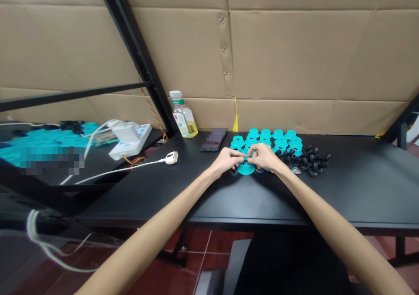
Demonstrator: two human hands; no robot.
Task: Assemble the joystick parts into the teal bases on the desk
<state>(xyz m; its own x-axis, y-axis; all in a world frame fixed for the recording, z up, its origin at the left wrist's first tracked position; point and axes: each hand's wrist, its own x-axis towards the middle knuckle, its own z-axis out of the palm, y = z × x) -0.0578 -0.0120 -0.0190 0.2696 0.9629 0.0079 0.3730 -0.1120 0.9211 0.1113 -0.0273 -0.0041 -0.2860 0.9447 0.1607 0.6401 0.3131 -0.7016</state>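
Observation:
My left hand (225, 162) and my right hand (264, 157) meet above the black table (353, 186), their fingertips pinching the top of a turquoise flanged plastic part (246, 169). A small dark piece seems to sit between the fingers, though they partly hide it. Just behind my hands stands a group of several similar turquoise parts (265, 138). To the right of my right hand lies a heap of small black parts (306, 160), with a round metallic disc (296, 170) at its front edge.
A smartphone (213, 140) and a plastic bottle (183, 116) stand at the table's back, against a cardboard wall (294, 59). Farther left are a white power strip (131, 142) and a corded white device (171, 157). A black metal frame bar (137, 50) rises at left.

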